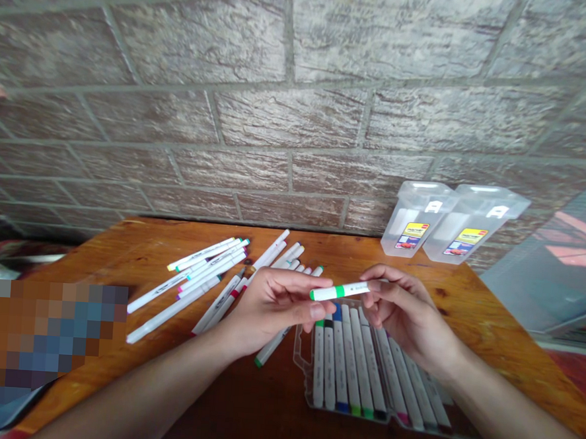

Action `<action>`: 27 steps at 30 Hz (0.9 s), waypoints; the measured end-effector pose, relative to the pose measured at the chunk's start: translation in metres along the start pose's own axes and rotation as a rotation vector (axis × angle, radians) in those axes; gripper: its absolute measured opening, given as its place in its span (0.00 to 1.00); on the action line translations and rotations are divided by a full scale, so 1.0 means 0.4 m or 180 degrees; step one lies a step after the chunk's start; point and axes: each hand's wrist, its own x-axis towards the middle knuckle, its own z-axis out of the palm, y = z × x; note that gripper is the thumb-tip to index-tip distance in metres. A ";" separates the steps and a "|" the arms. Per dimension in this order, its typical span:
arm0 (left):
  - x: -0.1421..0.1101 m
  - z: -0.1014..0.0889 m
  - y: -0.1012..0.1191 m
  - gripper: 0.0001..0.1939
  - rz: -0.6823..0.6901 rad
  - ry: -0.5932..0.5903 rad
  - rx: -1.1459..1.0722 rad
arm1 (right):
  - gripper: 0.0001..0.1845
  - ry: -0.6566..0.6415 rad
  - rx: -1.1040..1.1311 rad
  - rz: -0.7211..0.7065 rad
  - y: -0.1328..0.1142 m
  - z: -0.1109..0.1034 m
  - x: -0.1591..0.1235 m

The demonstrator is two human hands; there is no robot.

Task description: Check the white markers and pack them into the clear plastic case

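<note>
A white marker (351,289) with a green band and green end is held nearly level between my two hands. My left hand (272,308) pinches its green-capped end between thumb and fingers. The fingers of my right hand (406,312) close on the other end. Below them lies a clear plastic case (308,379) with several white markers (358,369) side by side in it; my right hand hides part of it. Loose markers (205,274) lie in piles to the left, some partly behind my left hand.
Two translucent plastic boxes (415,220) with yellow and blue labels stand at the back right of the wooden table (122,249), against a brick wall (249,117). A green-ended marker (270,347) lies left of the case. The lower left corner is blurred out.
</note>
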 end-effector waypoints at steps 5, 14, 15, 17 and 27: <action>0.001 0.002 0.003 0.14 0.0014 -0.0058 -0.0021 | 0.07 -0.0039 0.0063 0.0016 0.000 0.001 -0.001; -0.003 -0.013 -0.007 0.17 0.0030 -0.0164 -0.0065 | 0.06 -0.0080 0.0128 0.0007 0.000 -0.002 -0.001; -0.003 -0.013 -0.008 0.16 0.0021 -0.0196 -0.0075 | 0.06 -0.0083 0.0127 -0.0001 0.000 -0.002 -0.001; -0.004 -0.013 -0.007 0.16 0.0004 -0.0227 -0.0138 | 0.06 -0.0092 0.0124 -0.0012 0.000 -0.001 -0.001; -0.001 0.002 0.006 0.13 -0.0256 -0.0147 -0.0553 | 0.07 -0.0222 0.0045 -0.0161 0.004 -0.003 -0.001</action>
